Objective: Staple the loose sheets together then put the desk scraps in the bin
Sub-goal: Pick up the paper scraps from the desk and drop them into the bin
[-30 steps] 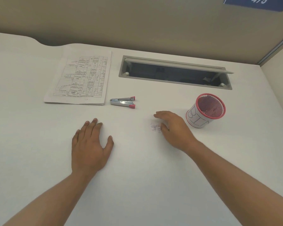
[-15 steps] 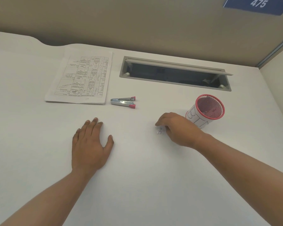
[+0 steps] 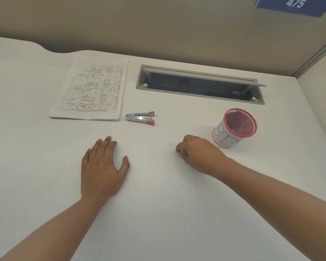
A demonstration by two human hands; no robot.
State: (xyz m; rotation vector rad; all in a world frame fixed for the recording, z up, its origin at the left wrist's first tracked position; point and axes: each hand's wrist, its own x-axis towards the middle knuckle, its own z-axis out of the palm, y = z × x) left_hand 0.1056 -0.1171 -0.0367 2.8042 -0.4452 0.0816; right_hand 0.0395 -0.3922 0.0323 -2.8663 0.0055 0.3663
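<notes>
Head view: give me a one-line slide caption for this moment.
Right hand pinches paper scraps near the red mesh bin; left hand rests flat, stapler and sheets behind.

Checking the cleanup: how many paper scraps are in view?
1: a small crumpled scrap, pinched by the right hand, left of the bin. Others may be hidden under the hand or inside the bin.

Right hand [image 3: 199, 153] no longer flat over the paper scraps [image 3: 181, 153], fingers now curled around them.
</notes>
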